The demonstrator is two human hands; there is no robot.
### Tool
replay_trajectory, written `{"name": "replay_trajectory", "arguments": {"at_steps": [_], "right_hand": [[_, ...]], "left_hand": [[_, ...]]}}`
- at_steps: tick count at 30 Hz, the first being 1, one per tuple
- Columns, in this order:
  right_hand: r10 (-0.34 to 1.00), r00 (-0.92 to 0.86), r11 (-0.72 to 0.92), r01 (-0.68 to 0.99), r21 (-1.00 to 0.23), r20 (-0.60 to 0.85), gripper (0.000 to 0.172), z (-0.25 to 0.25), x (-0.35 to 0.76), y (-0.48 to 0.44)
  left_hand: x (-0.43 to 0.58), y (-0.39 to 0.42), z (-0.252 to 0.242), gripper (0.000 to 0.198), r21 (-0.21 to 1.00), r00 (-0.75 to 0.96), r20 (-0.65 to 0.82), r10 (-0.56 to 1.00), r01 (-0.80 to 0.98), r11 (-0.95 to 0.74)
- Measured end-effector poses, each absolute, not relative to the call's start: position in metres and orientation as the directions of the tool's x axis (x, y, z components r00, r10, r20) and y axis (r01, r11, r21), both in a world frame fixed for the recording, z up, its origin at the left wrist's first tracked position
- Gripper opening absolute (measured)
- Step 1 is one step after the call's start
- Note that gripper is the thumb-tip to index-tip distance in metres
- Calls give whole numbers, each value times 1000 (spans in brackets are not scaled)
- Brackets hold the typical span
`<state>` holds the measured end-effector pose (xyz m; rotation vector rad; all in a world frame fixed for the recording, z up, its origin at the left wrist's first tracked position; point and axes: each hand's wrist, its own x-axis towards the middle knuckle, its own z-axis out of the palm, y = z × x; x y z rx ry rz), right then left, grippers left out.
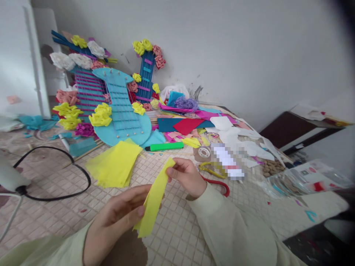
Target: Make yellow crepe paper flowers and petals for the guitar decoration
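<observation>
A folded strip of yellow crepe paper [155, 201] slants between my hands above the tiled tabletop. My left hand [119, 212] is closed on its lower part, thumb in front and the fingers behind. Higher up, my right hand [187, 175] pinches the strip's top end between thumb and fingers. Just beyond my left hand lies a fanned stack of yellow crepe sheets [116, 164]. Past my right hand are a green marker [166, 146] and a pair of scissors with yellow handles [212, 170]; a red curved handle [222, 184] shows beside my right wrist.
Light-blue [122, 107] and dark-blue [145, 77] stringed craft pieces with paper flowers lean at the back. Coloured paper scraps [188, 125] and a tape roll [203, 152] lie right of them. A black cable [85, 181] loops at left; a clear plastic bottle [285, 184] lies at right.
</observation>
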<state>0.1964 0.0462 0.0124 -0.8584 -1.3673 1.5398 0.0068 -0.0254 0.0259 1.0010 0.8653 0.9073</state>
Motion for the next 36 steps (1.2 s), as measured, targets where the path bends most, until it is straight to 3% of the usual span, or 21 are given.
{"name": "replay_trajectory", "arguments": {"at_steps": [6,13,20,25,29,36], "right_hand": [[900,-432,7,-129,-992,63,25,13,191,38],[846,-496,188,-70,-980,198,24,13,183,30],[892,-437,86,-85,-993,115,39,18,183,21],[934,-340,132,54,-990,106,18,19,180,17],[951,-288,148,117,-982,109,12,12,177,17],[916,-250,368,217,-904,313,7,12,176,16]], "left_hand": [[13,-31,20,37,923,339,-221,915,-230,308],[12,-20,16,32,951,426,-209,880,-120,284],[12,-19,15,30,932,225,-359,906,41,360],[13,-17,14,33,919,201,-392,898,38,393],[12,-17,13,33,913,217,-401,890,11,409],[10,-18,12,28,930,213,-339,916,-73,361]]}}
